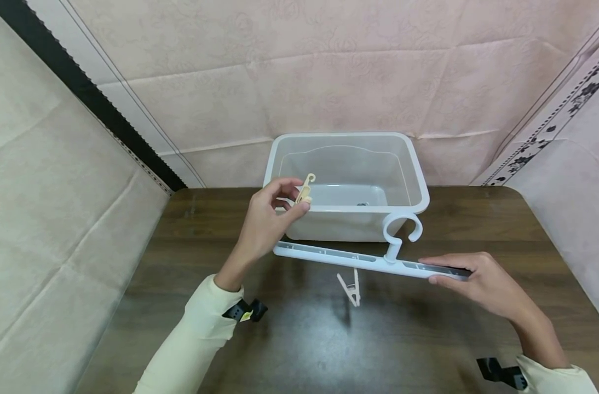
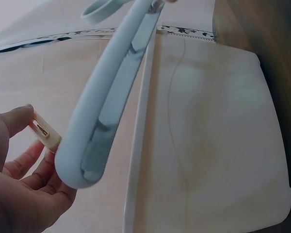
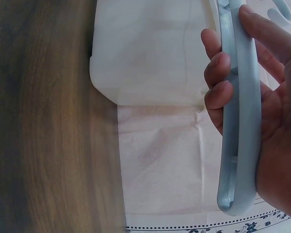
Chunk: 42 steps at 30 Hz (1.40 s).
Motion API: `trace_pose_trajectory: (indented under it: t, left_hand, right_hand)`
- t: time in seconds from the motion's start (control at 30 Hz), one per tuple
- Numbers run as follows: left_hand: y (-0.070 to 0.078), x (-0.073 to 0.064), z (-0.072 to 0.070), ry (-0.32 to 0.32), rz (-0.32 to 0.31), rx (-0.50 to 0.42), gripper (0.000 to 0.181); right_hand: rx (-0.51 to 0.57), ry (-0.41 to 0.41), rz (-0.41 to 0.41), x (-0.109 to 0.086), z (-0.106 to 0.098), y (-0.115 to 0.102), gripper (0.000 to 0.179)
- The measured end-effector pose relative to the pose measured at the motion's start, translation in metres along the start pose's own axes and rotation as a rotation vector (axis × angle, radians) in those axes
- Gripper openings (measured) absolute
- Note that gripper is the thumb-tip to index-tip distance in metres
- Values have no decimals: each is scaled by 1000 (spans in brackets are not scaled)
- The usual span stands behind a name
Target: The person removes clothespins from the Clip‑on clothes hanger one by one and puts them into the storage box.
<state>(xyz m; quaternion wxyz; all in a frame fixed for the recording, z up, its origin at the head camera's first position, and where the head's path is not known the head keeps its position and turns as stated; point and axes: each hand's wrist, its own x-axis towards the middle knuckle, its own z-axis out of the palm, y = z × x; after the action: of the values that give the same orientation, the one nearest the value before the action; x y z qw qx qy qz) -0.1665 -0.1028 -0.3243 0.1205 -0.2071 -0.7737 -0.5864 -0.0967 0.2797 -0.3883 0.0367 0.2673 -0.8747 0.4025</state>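
My left hand (image 1: 266,221) pinches a small cream clothespin with a hooked end (image 1: 305,191) between thumb and fingers, over the near left rim of the bin. In the left wrist view the clothespin (image 2: 46,133) is beside the rounded end of a light blue plastic hanger bar (image 2: 94,107). My right hand (image 1: 484,287) grips the other end of that hanger (image 1: 339,261), its fingers curled round the bar (image 3: 245,116) in the right wrist view. The hanger's large hook points up. Below the bar, a pale clothespin (image 1: 351,289) hangs with its legs spread.
A whitish plastic bin (image 1: 346,224) stands at the back of the dark wooden table (image 1: 319,350), behind the hanger. A small dark spot shows on its floor. Pale patterned cloth (image 1: 329,87) rises behind the table and along both sides.
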Motion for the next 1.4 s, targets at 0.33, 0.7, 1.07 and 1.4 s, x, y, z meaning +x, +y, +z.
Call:
trace_pose_trajectory:
  t: [0.33,0.7,1.07,1.4]
  left_hand:
    - [-5,9,-5,5,-8,40,33]
    - [-10,25,-13,13,-28,89,38]
    - [-2,52,-21,4,-4,115,37]
    - [-14,68,-14,-28,-42,138,35]
  right_hand:
    - [-10,3,-19,1,1,2,37]
    - [-14,2,-41,2,4,3,38]
    - [-15,6,-20,0,4,3,38]
    - [-8,-1,-33,2,5,3,38]
